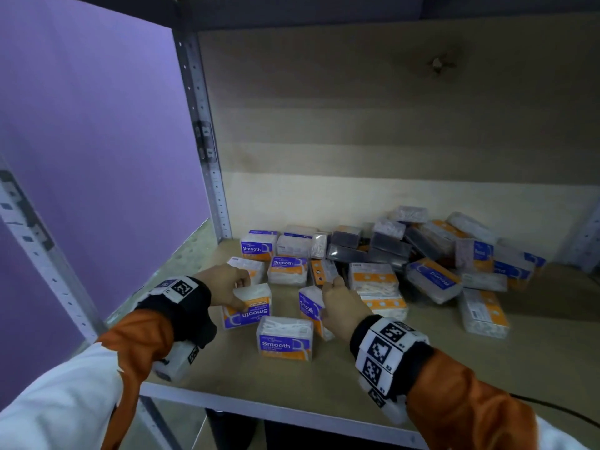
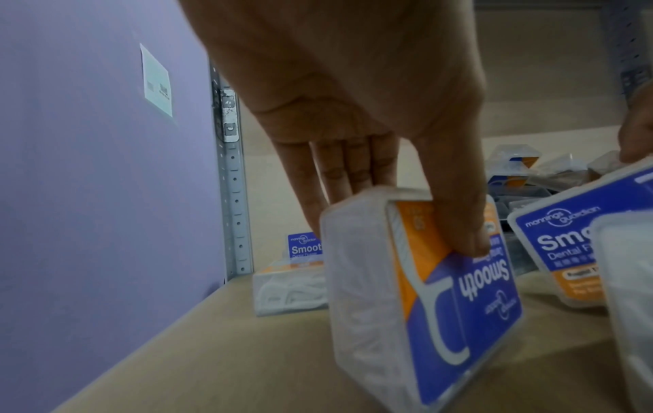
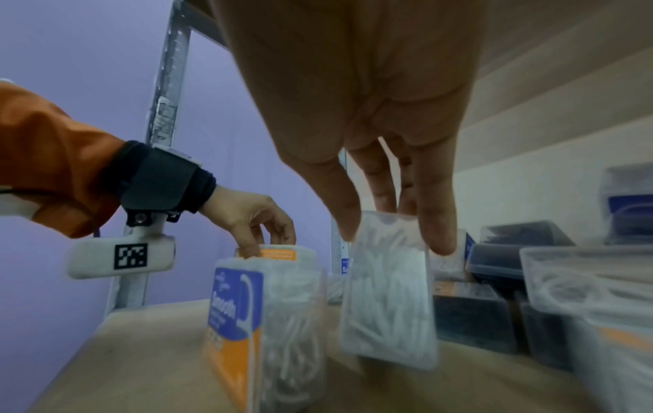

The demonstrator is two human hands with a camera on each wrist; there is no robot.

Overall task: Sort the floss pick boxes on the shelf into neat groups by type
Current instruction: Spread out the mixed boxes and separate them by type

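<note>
My left hand (image 1: 240,292) grips a clear "Smooth" floss pick box (image 1: 248,308) from above, its blue and orange label upside down; in the left wrist view the thumb (image 2: 462,223) lies on the label of that box (image 2: 424,301) and the fingers are behind it. My right hand (image 1: 328,295) pinches a second, tilted Smooth box (image 1: 308,306) between thumb and fingers (image 3: 438,223); the box (image 3: 388,293) shows its clear side. A third Smooth box (image 1: 285,339) stands in front, between the hands.
More Smooth boxes (image 1: 287,269) stand in rows at the back left of the wooden shelf (image 1: 292,384). A jumbled pile of dark boxes (image 1: 386,248) and "Round" boxes (image 1: 433,279) fills the right. A metal upright (image 1: 207,151) borders the left.
</note>
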